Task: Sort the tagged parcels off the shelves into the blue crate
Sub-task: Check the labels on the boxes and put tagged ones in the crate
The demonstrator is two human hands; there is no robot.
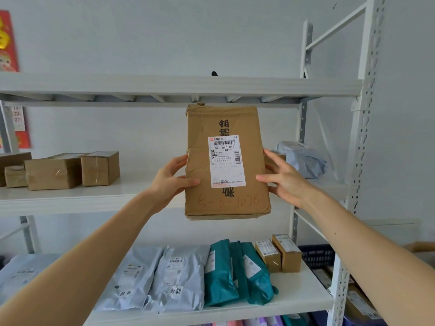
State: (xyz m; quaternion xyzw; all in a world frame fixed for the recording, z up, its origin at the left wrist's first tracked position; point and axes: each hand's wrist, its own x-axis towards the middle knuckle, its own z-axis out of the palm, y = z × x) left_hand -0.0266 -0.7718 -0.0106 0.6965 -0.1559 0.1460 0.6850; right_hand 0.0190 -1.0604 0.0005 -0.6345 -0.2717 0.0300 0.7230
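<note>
Your left hand [169, 182] and right hand [286, 178] clasp a creased brown box [204, 128] by its sides, thumbs in front, with its white label [226, 161] facing you.

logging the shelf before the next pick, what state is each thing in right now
brown parcel, held in the air in front of the middle shelf, upright, label facing the camera
left hand, grips the parcel's left edge
right hand, grips its right edge
teal mailers, lying on the lower shelf
grey mailers, lying on the lower shelf
blue crate, low on the right, parcels inside
</note>
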